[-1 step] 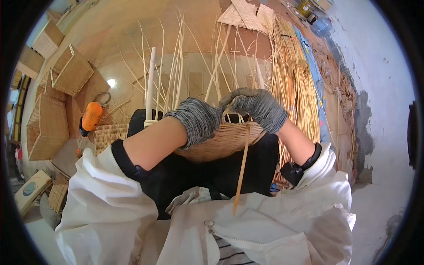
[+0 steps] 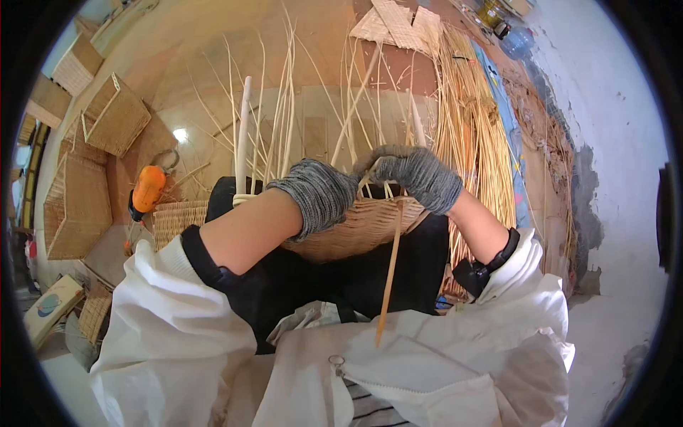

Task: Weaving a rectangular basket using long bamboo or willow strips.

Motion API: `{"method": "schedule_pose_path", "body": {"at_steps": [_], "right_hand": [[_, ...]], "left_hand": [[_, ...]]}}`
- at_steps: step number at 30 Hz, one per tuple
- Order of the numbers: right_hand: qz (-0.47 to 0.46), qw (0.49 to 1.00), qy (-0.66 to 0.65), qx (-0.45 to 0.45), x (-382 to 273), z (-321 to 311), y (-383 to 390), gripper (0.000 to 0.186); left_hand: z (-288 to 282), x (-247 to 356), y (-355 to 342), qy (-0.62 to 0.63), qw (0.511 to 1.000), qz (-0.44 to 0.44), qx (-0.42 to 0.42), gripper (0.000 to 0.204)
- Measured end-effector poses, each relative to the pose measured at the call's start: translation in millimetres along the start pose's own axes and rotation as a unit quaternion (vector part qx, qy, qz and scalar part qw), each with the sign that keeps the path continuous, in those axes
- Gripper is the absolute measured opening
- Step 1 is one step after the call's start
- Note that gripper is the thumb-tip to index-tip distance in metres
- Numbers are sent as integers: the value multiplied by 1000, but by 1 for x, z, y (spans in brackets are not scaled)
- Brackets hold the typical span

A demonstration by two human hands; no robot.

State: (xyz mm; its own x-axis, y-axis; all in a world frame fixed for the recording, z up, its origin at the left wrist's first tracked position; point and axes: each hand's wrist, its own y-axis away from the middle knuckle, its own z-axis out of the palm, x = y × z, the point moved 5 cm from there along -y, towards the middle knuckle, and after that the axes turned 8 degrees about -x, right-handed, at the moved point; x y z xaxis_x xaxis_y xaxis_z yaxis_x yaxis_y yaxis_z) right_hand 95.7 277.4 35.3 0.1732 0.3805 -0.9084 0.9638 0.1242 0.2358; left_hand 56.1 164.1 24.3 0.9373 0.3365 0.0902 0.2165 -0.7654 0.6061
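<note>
A half-woven wicker basket (image 2: 341,231) rests on my dark-clad lap, pale upright stakes (image 2: 284,135) rising from it and two thicker pale posts (image 2: 243,135) at its sides. My left hand (image 2: 319,199), in a grey knit glove, is closed at the rim among the stakes. My right hand (image 2: 413,176), gloved alike, has its fingers curled over pale strands just right of it. What each hand grips is partly hidden. A long tan strip (image 2: 388,285) hangs from the rim below my right hand toward my lap.
An orange-and-black tool (image 2: 149,188) lies left of the basket. Woven boxes (image 2: 78,206) line the far left. A long bundle of straw-coloured rods (image 2: 473,128) lies at the right beside a pale wall (image 2: 612,121). Flat woven pieces (image 2: 395,25) and a water jug (image 2: 517,44) are at the back.
</note>
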Motion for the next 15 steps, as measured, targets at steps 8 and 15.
{"method": "schedule_pose_path", "body": {"at_steps": [8,15], "right_hand": [[-178,958,224,-11,-2,10,-1,22],[-238,879,411,43,-16,30,11,17]], "left_hand": [[8,-7,-6,4,999,47,9,43],[17,-15,-10,89,991,96,34,48]]}}
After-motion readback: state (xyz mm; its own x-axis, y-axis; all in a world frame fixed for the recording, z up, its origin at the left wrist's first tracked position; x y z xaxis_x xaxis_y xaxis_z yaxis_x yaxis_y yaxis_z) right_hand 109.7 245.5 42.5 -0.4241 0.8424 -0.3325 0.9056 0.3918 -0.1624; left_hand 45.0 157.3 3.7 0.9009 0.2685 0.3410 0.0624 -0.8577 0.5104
